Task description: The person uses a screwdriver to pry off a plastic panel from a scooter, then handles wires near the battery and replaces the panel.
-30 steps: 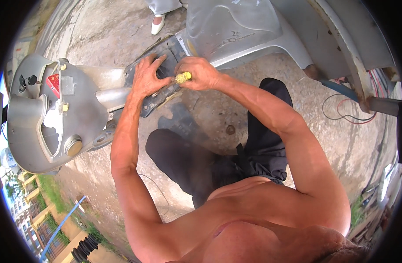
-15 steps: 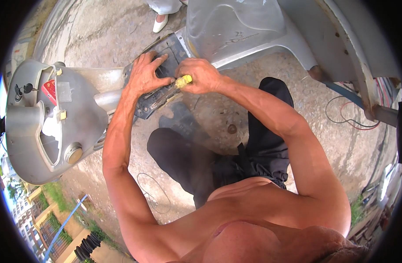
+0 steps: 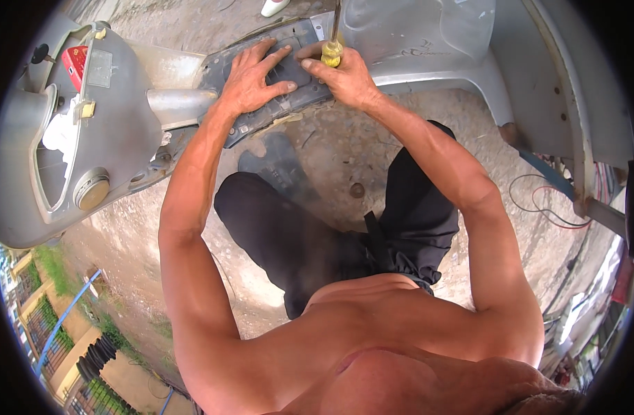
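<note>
My left hand (image 3: 253,81) rests with fingers spread on a dark footboard panel (image 3: 242,124) of a grey scooter body. In my right hand (image 3: 348,75) is a screwdriver (image 3: 332,54) with a yellow handle, gripped by my thumb and fingers. Its shaft points up and away, past the far edge of the panel. The right hand is over the right end of the panel, beside a pale metal strip. Whether it touches the panel there I cannot tell.
At the left stands the scooter's grey front shield (image 3: 123,131), with a red object (image 3: 75,66) and white material in it. A grey body section (image 3: 427,62) is on the right, with loose wires (image 3: 538,207) below. A person's white shoe (image 3: 274,7) shows at the top.
My right hand has moved up and to the right, and the screwdriver has swung to point away from me. My left hand has shifted slightly up and right, still flat on the panel.
</note>
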`<state>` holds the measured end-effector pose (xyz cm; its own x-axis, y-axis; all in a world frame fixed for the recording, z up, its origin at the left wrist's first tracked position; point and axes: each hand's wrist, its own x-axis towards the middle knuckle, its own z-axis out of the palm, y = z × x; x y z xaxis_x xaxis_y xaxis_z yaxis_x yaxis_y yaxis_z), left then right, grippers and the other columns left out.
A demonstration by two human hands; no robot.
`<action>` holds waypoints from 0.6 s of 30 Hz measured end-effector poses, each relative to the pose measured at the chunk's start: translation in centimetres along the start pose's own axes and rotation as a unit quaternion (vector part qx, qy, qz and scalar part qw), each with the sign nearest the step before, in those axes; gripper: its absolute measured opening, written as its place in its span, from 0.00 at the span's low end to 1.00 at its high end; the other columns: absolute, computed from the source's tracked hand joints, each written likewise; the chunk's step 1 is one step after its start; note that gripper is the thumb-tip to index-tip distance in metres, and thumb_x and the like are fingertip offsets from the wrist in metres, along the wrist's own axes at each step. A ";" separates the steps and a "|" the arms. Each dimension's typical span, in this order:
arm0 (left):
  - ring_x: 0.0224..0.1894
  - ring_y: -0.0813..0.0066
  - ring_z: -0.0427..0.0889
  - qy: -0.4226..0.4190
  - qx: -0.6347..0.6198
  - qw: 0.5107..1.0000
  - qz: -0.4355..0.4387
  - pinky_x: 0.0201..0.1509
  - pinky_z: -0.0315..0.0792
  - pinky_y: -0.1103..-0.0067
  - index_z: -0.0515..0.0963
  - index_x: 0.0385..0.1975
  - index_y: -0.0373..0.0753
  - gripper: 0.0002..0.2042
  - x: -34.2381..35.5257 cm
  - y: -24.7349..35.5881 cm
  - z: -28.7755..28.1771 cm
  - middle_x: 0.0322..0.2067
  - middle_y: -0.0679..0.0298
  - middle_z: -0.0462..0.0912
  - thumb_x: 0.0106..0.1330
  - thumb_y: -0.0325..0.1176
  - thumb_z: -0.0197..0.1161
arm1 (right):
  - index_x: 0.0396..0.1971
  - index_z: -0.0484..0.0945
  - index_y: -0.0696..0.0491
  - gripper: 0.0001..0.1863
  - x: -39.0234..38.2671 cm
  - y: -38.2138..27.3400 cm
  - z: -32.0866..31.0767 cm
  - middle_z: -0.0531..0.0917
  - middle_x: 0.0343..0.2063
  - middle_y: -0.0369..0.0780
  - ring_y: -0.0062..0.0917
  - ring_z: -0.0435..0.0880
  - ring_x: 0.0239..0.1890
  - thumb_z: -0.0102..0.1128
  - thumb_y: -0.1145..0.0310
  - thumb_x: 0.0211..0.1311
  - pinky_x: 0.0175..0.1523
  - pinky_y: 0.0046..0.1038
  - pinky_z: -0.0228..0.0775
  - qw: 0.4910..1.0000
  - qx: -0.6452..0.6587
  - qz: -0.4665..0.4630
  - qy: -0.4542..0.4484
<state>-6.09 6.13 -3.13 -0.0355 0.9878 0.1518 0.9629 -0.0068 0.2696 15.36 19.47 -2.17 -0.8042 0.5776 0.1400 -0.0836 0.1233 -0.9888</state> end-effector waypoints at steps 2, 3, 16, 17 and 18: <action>0.74 0.49 0.61 0.007 0.002 1.000 -0.011 0.76 0.52 0.56 0.73 0.69 0.50 0.36 0.1 -0.2 0.2 0.72 0.51 0.65 0.64 0.62 0.64 | 0.44 0.84 0.57 0.14 1.8 -0.3 0.6 0.87 0.36 0.38 0.20 0.83 0.39 0.65 0.63 0.67 0.47 0.28 0.75 0.999 0.005 0.029 0.026; 0.74 0.49 0.61 0.010 0.004 1.000 -0.021 0.76 0.52 0.56 0.73 0.69 0.50 0.34 -0.1 -0.2 0.3 0.72 0.52 0.65 0.67 0.60 0.63 | 0.44 0.84 0.57 0.15 2.5 -1.3 1.2 0.88 0.37 0.41 0.23 0.84 0.41 0.67 0.62 0.65 0.49 0.30 0.76 0.997 0.014 0.060 0.054; 0.63 0.52 0.75 0.145 -0.066 0.987 0.022 0.68 0.68 0.63 0.78 0.58 0.33 0.20 -0.4 -2.0 0.9 0.62 0.53 0.78 0.66 0.31 0.63 | 0.29 0.82 0.61 0.16 8.6 2.7 9.1 0.87 0.24 0.41 0.23 0.85 0.24 0.65 0.61 0.66 0.31 0.28 0.79 0.969 0.160 0.042 0.185; 0.63 0.52 0.75 0.145 -0.065 0.987 0.023 0.68 0.68 0.63 0.78 0.58 0.33 0.20 -0.9 -2.2 0.9 0.62 0.53 0.78 0.66 0.31 0.63 | 0.31 0.82 0.61 0.16 8.4 2.9 9.4 0.86 0.24 0.40 0.23 0.85 0.23 0.66 0.60 0.66 0.31 0.28 0.78 0.978 0.089 0.003 0.190; 0.61 0.57 0.78 0.202 -0.239 0.944 -0.104 0.65 0.70 0.67 0.79 0.57 0.33 0.18 -1.3 -2.4 0.9 0.60 0.54 0.80 0.68 0.29 0.62 | 0.34 0.82 0.59 0.16 8.5 3.2 9.4 0.87 0.25 0.40 0.23 0.85 0.24 0.68 0.59 0.65 0.31 0.28 0.78 0.980 0.113 0.053 0.157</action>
<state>-8.14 4.97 -4.86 -0.4030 0.8359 0.3726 0.6965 0.0160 0.7174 2.71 17.17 -4.57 -0.5977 0.8017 0.0099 -0.1670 -0.1124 -0.9795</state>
